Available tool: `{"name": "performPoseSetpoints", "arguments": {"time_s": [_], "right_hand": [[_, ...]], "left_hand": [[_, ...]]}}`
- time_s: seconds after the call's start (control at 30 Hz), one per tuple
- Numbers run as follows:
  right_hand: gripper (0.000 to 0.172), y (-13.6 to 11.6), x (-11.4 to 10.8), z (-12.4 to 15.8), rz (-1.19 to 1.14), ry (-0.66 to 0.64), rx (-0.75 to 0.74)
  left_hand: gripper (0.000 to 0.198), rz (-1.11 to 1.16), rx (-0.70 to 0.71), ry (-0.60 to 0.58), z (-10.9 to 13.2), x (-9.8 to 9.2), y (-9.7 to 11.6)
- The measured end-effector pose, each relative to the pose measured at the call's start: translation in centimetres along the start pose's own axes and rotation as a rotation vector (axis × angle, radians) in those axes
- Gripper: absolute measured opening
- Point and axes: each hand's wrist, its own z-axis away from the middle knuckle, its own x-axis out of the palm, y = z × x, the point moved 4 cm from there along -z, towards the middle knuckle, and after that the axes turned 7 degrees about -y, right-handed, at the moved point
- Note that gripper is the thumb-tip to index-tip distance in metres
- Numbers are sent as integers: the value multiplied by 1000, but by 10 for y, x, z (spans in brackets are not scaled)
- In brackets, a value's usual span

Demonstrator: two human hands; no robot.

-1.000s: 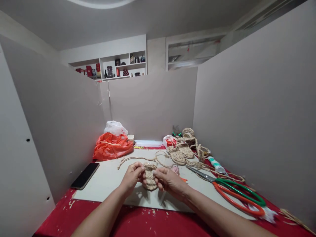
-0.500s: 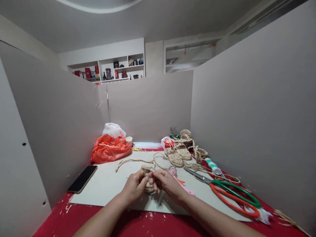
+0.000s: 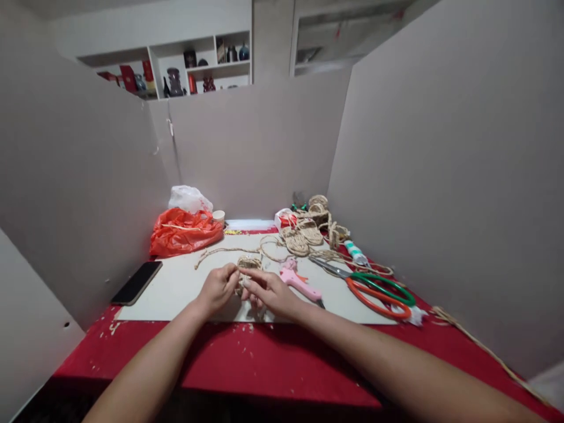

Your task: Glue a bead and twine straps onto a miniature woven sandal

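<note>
I have my left hand (image 3: 217,289) and right hand (image 3: 268,291) meeting on the small woven straw sandal (image 3: 248,264), and the fingers (image 3: 230,273) of both are pinched closed on it. The sandal is just left of the pink glue gun (image 3: 299,282). The scissors (image 3: 374,286) lie to the right of the glue gun on the worktop (image 3: 282,352).

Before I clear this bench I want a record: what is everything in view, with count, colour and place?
red cloth: one, red, covers the table
board: one, pale, on the cloth
straw sandal: one, tan, board's near middle
straw cord: one, tan, trailing left from the sandal
finished sandals: at least two, tan, far right
glue gun: one, pink, right of the straw sandal
scissors: one pair, green and orange handles, right
phone: one, black, board's left edge
orange bag: one, orange, far left
white bag: one, white, behind the orange bag
left hand: one, grip on the sandal
right hand: one, fingers on the sandal
</note>
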Motion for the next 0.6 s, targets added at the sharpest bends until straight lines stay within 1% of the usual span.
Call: {"name": "performPoseSetpoints", "arguments": {"time_s": [0.17, 0.27, 0.37, 0.43, 0.53, 0.6], "right_hand": [[69, 0, 4, 5, 104, -72, -33], [75, -2, 9, 9, 174, -123, -66], [81, -9, 13, 14, 297, -147, -126], [86, -11, 16, 15, 348, -163, -142], [92, -12, 20, 16, 387, -188, -148], [95, -12, 21, 16, 422, -192, -158]], "left_hand": [[17, -42, 20, 15, -3, -4, 3], [18, -51, 22, 42, -4, -6, 4], [22, -43, 16, 61, -4, -7, 9], [24, 9, 4, 82, -3, -8, 12], [24, 162, -27, 115, -2, -8, 17], [23, 254, -38, 115, -2, -6, 19]]}}
